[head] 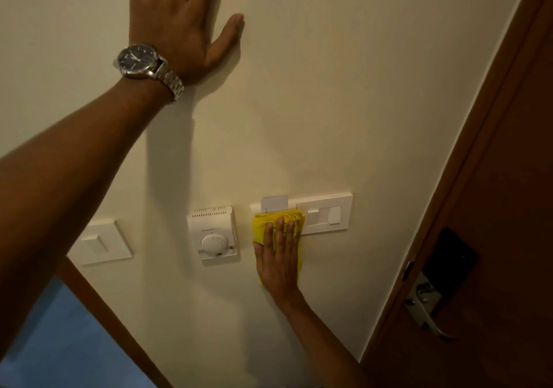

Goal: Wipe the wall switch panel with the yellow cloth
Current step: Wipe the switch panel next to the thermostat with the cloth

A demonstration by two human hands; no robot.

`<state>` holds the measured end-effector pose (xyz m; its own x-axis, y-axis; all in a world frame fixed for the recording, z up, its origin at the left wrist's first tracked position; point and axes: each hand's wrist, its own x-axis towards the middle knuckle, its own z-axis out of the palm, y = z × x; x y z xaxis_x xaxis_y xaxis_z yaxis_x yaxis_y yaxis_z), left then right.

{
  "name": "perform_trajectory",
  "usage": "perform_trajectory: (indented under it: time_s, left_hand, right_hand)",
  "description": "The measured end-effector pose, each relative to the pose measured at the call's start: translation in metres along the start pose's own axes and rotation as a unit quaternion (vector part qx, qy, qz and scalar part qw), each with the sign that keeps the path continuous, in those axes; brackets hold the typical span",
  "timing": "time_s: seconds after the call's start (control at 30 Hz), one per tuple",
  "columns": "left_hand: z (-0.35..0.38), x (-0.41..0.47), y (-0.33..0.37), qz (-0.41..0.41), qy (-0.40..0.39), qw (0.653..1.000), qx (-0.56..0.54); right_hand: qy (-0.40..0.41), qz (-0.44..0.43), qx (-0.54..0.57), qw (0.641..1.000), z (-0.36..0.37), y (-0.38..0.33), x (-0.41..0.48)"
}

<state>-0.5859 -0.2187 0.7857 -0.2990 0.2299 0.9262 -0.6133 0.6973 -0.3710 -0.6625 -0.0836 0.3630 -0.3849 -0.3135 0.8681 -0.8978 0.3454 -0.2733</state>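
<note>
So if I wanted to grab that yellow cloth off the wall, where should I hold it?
Probably the bare left edge of the yellow cloth, coming from the thermostat side. The right hand lies flat over its middle, pressing it against the switch panel, so only the edges stick out. The cloth is soft and bunched there, so a pinch should catch it.

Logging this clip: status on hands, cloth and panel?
Left hand flat on wall, empty. Right hand pressing yellow cloth onto switch panel, left half covered. Key card sticking up above cloth; thermostat clear alongside.
</note>
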Motion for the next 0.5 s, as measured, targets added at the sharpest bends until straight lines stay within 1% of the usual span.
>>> perform_trajectory:
  time_s: [0.2, 0.3, 0.37, 0.5]
  left_hand:
    - [-0.003, 0.003, 0.001, 0.000, -0.019, 1.000, 0.009]
    - [-0.001, 0.003, -0.001, 0.002, 0.001, 1.000, 0.010]
    - [0.001, 0.001, 0.000, 0.002, 0.015, 1.000, 0.009]
    - [-0.005, 0.000, 0.002, -0.006, -0.012, 1.000, 0.002]
  right_hand:
    - [0.003, -0.017, -0.030, 0.999, 0.004, 0.003, -0.019]
    - [0.022, 0.009, 0.000, 1.000, 0.008, -0.006, -0.001]
    - [0.021, 0.017, 0.011, 1.000, 0.010, -0.007, -0.003]
    - [-0.004, -0.041, -0.034, 0.999, 0.009, 0.005, -0.032]
